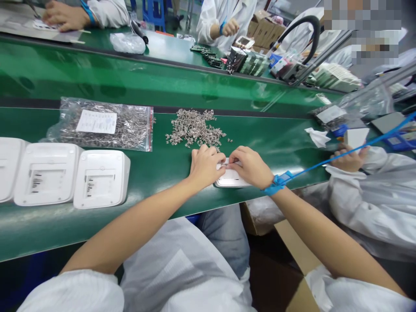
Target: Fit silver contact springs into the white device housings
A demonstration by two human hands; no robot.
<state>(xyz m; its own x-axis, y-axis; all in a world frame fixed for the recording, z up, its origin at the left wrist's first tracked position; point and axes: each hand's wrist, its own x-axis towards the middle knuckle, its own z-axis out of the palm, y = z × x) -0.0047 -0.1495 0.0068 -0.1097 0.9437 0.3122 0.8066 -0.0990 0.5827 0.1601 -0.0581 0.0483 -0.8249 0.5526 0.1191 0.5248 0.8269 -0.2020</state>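
Observation:
A white plastic housing (229, 178) lies on the green bench in front of me. Both hands rest on it. My left hand (205, 165) is curled over its left side, fingers closed. My right hand (248, 166) pinches at its top edge, thumb and fingers together; what is between them is too small to make out. A blue wrist strap (276, 183) sits on my right wrist with its cord running off to the right. Just beyond my hands lies a loose pile of small metal parts (194, 128).
Three white housings (101, 178) stand in a row at the left. A clear bag of metal parts (104, 125) lies behind them. A green conveyor belt (130, 78) runs across. Other people work across it and at my right, where a hand (349, 159) rests. A cardboard box (292, 247) sits below.

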